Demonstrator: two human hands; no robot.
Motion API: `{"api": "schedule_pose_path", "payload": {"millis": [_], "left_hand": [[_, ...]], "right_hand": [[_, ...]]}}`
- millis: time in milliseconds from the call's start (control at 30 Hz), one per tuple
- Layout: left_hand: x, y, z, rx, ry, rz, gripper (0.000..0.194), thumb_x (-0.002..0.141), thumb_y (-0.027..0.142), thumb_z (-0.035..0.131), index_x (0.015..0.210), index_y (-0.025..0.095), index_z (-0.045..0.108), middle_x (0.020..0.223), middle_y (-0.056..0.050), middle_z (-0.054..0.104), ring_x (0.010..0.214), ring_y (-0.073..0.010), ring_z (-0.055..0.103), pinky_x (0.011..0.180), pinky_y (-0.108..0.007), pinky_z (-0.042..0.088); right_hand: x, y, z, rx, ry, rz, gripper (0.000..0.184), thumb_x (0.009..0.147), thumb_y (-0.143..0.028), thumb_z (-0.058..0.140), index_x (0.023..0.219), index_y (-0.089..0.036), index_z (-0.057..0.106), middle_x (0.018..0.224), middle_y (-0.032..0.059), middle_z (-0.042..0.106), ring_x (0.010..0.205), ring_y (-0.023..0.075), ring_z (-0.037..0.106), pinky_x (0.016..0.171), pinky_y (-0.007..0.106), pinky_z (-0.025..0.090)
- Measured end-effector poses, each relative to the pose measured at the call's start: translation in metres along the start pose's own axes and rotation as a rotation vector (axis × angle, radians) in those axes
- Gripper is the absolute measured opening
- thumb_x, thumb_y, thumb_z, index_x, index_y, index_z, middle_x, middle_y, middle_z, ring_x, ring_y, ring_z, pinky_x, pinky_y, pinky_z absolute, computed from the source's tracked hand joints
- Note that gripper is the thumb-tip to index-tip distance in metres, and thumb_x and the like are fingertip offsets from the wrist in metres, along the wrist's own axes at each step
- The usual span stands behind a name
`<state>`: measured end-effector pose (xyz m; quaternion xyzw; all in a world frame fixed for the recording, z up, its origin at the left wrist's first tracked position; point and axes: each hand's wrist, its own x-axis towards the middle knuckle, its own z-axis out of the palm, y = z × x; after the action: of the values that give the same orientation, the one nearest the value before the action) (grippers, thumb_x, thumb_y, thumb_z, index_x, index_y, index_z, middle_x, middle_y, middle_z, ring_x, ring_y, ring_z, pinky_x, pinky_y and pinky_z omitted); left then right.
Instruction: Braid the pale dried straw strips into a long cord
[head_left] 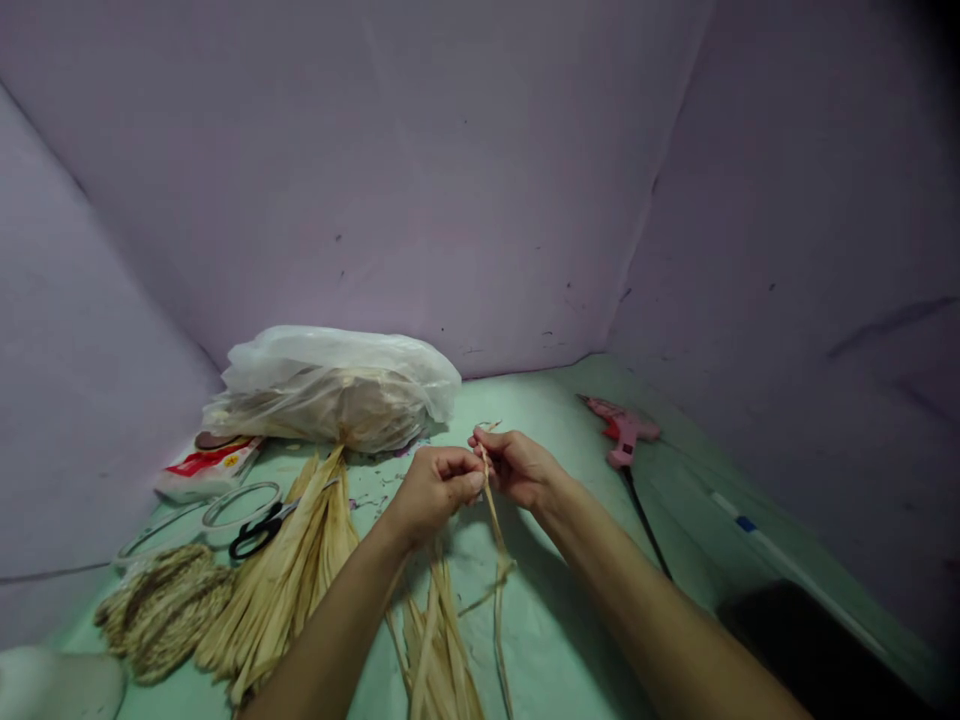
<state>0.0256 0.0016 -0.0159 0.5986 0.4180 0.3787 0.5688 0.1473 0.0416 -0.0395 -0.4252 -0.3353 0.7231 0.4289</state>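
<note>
Over the middle of the table, my left hand (439, 490) and my right hand (521, 468) are close together. Both pinch a thin strand of dried plant fibre (495, 525), which looks twisted or braided near the fingers. Its short end sticks up past my right fingertips, while the long tails hang toward me and have a knot-like crossing lower down. Below my left hand lie loose pale fibre strips (439, 650), partly hidden by my forearm. A larger tied bundle of the same strips (289, 570) spreads out left of that arm.
A plastic bag of fibre (337, 385) rests against the back wall. At left are black-handled scissors (255, 535), white rings (240, 505), a coiled braided rope (165, 610) and a red-and-white packet (210, 468). A pink glue gun (622, 428) with its cord lies at right, near a dark object (817, 650).
</note>
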Motion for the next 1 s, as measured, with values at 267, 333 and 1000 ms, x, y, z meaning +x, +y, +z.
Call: {"api": "schedule_pose_path", "payload": {"millis": [267, 333, 1000], "left_hand": [[0.01, -0.007, -0.017, -0.135, 0.331, -0.119, 0.019, 0.055, 0.029, 0.058, 0.057, 0.014, 0.047, 0.04, 0.006, 0.044, 0.028, 0.0, 0.022, 0.032, -0.016, 0.011], [0.01, -0.007, -0.017, -0.094, 0.342, -0.121, 0.017, 0.055, 0.028, 0.056, 0.057, 0.013, 0.048, 0.04, 0.006, 0.044, 0.028, -0.0001, 0.022, 0.031, -0.016, 0.011], [0.011, -0.012, -0.027, 0.566, 0.45, 0.041, 0.017, 0.061, 0.026, 0.057, 0.073, 0.015, 0.061, 0.059, -0.002, 0.06, 0.057, -0.012, 0.051, 0.055, -0.022, 0.034]], "right_hand": [[-0.028, -0.013, 0.013, -0.005, -0.268, 0.174, 0.026, 0.081, -0.034, 0.04, 0.075, -0.012, 0.053, 0.071, 0.0061, 0.06, 0.053, 0.0105, 0.055, 0.055, 0.025, 0.045], [-0.031, -0.011, 0.018, -0.088, -0.219, 0.104, 0.015, 0.078, -0.024, 0.044, 0.073, -0.013, 0.053, 0.071, 0.0033, 0.058, 0.045, 0.0059, 0.047, 0.049, 0.021, 0.041], [-0.014, 0.005, 0.016, -0.341, 0.189, -0.079, 0.009, 0.056, -0.02, 0.056, 0.06, -0.013, 0.056, 0.049, -0.001, 0.056, 0.033, 0.0026, 0.026, 0.035, 0.02, 0.016]]}}
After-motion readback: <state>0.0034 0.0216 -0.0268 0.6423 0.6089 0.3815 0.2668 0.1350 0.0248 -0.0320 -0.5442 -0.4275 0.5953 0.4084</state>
